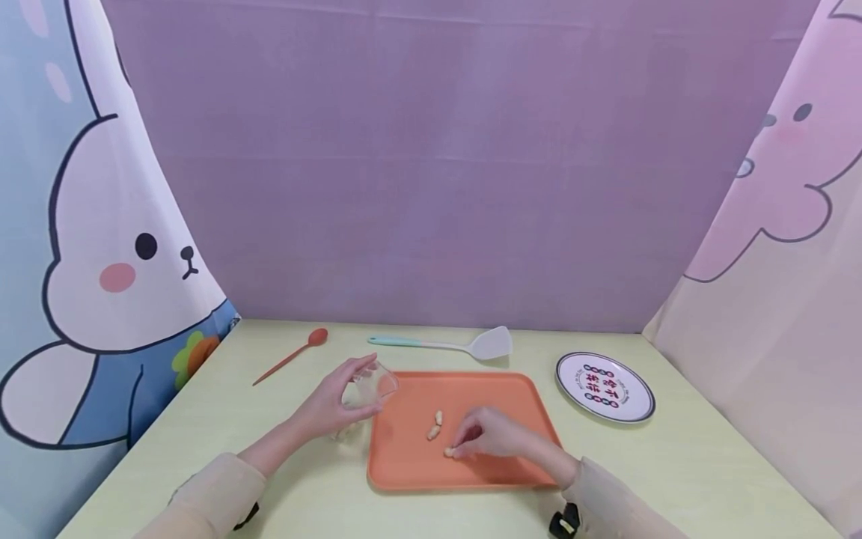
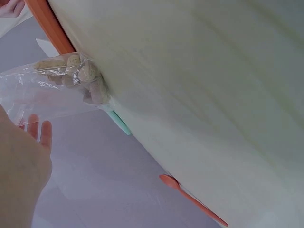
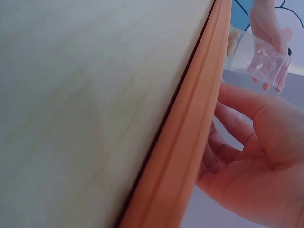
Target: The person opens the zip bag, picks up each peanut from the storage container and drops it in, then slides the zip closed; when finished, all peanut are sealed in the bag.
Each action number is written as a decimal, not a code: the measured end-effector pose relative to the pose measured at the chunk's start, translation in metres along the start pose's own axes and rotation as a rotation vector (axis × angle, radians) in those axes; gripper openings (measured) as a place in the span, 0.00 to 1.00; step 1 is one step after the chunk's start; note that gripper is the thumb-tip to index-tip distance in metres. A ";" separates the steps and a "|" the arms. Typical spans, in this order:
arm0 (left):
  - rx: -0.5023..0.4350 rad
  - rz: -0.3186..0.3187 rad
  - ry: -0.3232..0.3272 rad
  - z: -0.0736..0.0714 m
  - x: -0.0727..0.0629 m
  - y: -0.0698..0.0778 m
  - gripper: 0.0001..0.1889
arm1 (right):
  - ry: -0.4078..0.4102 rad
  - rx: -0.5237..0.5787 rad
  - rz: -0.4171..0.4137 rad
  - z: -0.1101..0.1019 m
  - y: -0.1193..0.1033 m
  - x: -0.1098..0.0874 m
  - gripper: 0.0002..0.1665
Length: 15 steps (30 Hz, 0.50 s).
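Note:
My left hand (image 1: 337, 400) holds a clear plastic bag (image 1: 374, 383) near its mouth, just beyond the left edge of an orange tray (image 1: 491, 391). Several peanuts in their shells (image 2: 86, 72) lie gathered at the bag's bottom in the left wrist view. Over the tray, my right hand (image 1: 488, 434) pinches a peanut (image 1: 449, 452) between thumb and fingertips, low at the tray's surface. Just left of those fingers, two more peanuts (image 1: 434, 432) rest on the tray. In the right wrist view the tray's rim (image 3: 185, 137) hides the fingertips.
Behind the tray lies a spatula (image 1: 490, 343) with a mint handle. A red spoon (image 1: 318, 337) is at the back left. To the tray's right sits a white plate (image 1: 572, 372) with a dark rim and red lettering. Curtains (image 1: 438, 187) enclose the table's back and sides.

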<state>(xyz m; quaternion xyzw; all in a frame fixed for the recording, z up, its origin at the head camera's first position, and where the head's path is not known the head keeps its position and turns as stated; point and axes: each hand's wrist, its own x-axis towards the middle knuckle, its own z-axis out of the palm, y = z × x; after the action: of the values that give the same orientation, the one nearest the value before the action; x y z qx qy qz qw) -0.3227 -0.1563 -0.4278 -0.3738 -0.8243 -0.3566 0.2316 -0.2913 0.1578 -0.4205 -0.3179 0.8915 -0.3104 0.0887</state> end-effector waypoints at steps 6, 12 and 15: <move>-0.006 -0.020 -0.010 -0.001 -0.001 0.001 0.40 | 0.003 0.029 -0.003 -0.002 0.001 -0.002 0.07; -0.007 -0.033 -0.020 -0.001 -0.001 0.001 0.40 | 0.040 0.068 0.023 -0.007 0.005 -0.002 0.07; -0.005 -0.029 -0.033 0.000 -0.001 0.001 0.40 | 0.068 0.068 0.018 -0.013 0.003 -0.001 0.07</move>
<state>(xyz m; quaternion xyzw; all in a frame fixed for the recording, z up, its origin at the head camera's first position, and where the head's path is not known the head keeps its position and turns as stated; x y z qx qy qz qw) -0.3211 -0.1563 -0.4274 -0.3684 -0.8324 -0.3557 0.2117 -0.2960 0.1664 -0.4122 -0.2958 0.8858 -0.3503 0.0722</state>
